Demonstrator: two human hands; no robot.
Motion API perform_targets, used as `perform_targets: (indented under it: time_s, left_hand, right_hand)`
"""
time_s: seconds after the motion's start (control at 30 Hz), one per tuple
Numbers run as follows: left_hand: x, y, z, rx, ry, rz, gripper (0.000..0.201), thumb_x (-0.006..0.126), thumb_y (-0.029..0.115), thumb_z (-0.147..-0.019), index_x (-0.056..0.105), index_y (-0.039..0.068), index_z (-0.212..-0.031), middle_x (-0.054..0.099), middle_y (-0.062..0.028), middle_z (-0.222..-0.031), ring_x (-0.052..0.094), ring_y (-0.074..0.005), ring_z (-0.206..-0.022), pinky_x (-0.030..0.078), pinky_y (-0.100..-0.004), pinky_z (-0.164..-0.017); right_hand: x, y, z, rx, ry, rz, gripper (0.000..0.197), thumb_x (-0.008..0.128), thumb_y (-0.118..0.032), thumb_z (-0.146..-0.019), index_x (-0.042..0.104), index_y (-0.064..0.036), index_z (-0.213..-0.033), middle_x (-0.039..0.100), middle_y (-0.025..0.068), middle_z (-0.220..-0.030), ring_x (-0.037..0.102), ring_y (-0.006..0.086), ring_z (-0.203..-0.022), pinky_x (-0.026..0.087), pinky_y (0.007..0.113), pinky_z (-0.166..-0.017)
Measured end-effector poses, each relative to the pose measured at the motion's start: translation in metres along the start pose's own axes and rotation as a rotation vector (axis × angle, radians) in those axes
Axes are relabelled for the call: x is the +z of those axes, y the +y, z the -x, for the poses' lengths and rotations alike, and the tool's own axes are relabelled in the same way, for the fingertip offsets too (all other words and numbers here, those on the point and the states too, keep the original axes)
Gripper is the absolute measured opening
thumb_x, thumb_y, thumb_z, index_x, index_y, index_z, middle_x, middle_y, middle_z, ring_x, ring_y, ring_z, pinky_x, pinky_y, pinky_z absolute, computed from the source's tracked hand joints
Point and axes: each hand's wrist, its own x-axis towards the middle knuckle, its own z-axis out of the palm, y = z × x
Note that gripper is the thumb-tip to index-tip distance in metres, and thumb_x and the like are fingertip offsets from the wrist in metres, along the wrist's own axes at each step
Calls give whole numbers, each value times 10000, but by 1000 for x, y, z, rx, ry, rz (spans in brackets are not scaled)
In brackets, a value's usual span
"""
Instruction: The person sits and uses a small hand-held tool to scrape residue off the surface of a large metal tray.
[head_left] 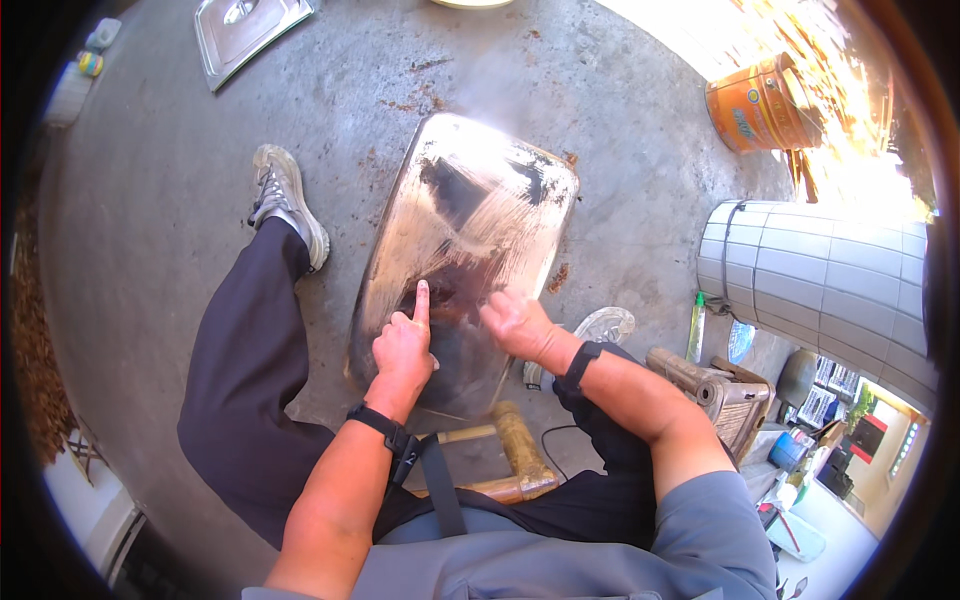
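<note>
A rectangular metal pan [490, 240] lies bottom up on the floor between my feet. Black soot covers part of its face, and pale scraped streaks run over the rest. Over its near half, my left hand [404, 345] has the index finger stretched toward the dark patch and the other fingers curled in. My right hand [515, 322] is closed and slightly blurred above the pan's right side; whatever it may hold is hidden. A black band [378, 425] circles my left wrist, and another dark band [580, 366] is on the right.
A shiny metal lid [245, 35] lies at the far left. An orange bucket [757, 105] stands at the far right, near a white-tiled column [820, 262]. A bamboo stool [525, 465] is beneath me. Beside my right knee is a bamboo chair [720, 400]. Dark flakes are scattered around the pan.
</note>
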Motion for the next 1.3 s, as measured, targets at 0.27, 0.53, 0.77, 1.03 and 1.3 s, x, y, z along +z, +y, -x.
perform_targets:
  time_s: [0.27,0.53,0.77,1.03,1.3]
  left_hand:
    - [-1,1,-2,18,7,21,1264,886,232,-573,58,240,-1527,590,-160,-992,642,-324,-903,548,-426,-721]
    - [1,-2,-3,8,11,5,1265,885,234,-580,46,242,-1527,591,-161,-994,643,-330,-904,552,-424,-723]
    - [4,-11,8,36,2,48,1251,889,269,-571,80,235,-1525,553,-159,-1080,598,-325,-1021,542,-407,-775]
    - [26,-41,47,-264,-4,-2,1328,906,385,-509,61,246,-1524,246,-215,-1477,373,-374,-1288,380,-567,-975]
    - [33,-50,38,-296,-61,107,1417,928,341,-481,-36,266,-1517,146,-290,-1510,318,-418,-1331,397,-556,-981]
  right_hand:
    - [-14,47,-21,407,128,2,112,581,-69,-662,498,-88,-733,487,99,-729,539,303,-690,487,410,-580]
    - [24,-65,15,-86,-76,-200,72,588,-153,-687,533,-114,-712,480,42,-694,541,215,-672,477,333,-500]
    - [-7,35,-29,448,143,-38,81,583,-51,-691,533,-75,-750,540,122,-754,583,325,-732,508,418,-600]
    - [-7,31,-25,439,219,9,74,573,-42,-718,554,-77,-781,547,118,-759,591,325,-739,510,429,-638]
    - [5,-10,2,203,32,-69,79,586,-90,-677,516,-88,-713,509,102,-735,560,298,-711,496,400,-624]
